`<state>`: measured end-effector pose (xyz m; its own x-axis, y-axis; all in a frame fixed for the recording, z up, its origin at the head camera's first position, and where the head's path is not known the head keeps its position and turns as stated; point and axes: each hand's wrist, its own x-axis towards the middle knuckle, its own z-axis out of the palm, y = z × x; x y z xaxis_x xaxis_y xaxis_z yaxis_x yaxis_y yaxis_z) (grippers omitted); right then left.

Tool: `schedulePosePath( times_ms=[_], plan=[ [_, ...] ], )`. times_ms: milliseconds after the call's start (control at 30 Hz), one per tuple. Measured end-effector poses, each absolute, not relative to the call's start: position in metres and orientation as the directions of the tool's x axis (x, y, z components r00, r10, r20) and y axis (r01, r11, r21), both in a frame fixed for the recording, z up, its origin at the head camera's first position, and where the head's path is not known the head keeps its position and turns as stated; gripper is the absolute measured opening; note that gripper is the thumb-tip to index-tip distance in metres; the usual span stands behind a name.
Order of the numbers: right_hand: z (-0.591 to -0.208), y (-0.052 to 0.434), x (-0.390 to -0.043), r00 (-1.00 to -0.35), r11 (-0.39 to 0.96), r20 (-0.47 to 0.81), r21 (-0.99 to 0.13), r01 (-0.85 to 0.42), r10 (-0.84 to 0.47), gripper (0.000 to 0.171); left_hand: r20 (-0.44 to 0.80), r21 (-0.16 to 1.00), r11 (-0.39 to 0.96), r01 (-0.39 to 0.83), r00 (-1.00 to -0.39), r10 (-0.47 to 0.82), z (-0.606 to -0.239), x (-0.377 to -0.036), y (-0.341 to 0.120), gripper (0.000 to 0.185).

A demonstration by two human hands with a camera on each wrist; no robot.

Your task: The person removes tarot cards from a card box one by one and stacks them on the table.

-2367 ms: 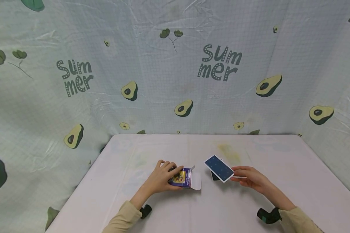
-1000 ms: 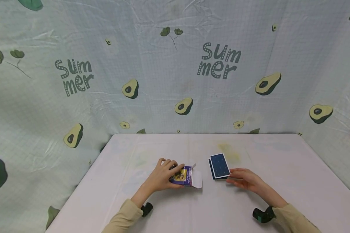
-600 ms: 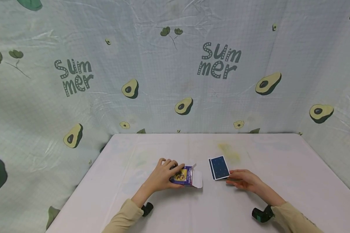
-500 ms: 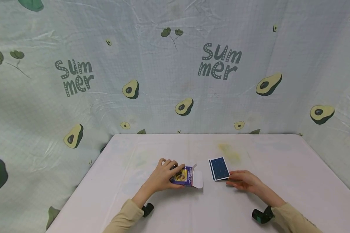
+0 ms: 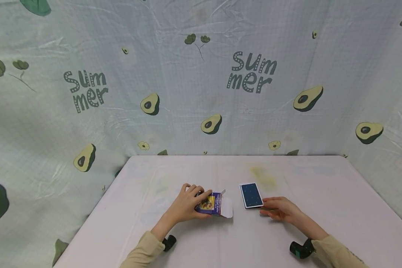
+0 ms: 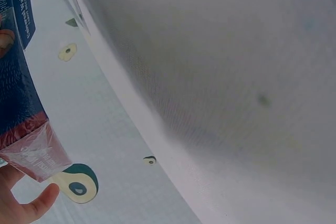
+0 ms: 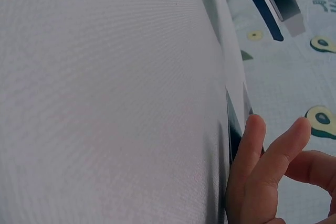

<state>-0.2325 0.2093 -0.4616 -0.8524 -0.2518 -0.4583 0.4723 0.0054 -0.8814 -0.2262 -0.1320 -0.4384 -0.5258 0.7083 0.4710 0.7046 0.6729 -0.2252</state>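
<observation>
Matt, smooth white table (image 5: 194, 242) with faint yellowish stains at the far middle. Printed purple cardboard card box (image 5: 210, 203), slightly glossy, white inside flap. Glossy dark blue paper playing cards (image 5: 251, 195). Creased, thin avocado-print cloth backdrop (image 5: 201, 74), softly sheened.

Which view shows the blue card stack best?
The head view: the card stack lies whole on the table, back up, by the right hand. The right wrist view shows only its edge; the left wrist view shows none.
</observation>
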Motion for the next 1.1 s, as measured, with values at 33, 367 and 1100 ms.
schedulePosePath(
  times_ms=[33,367,1100],
  plan=[
    [-0.461,0.209,-0.233,-0.852,0.006,-0.456,-0.883,0.470,-0.258,0.042,0.471,-0.225,0.674,0.704,-0.526,0.708,-0.438,-0.226,-0.132,0.073],
    [-0.457,0.209,-0.231,-0.853,0.034,-0.486,-0.872,0.489,-0.191,0.048,0.466,-0.224,0.676,0.702,-0.532,0.707,-0.439,-0.226,-0.133,0.073],
    [-0.443,0.217,-0.225,-0.859,0.034,-0.466,-0.882,0.470,-0.211,0.059,0.468,-0.187,0.680,0.709,-0.544,0.696,-0.439,-0.226,-0.131,0.072]
  ],
)
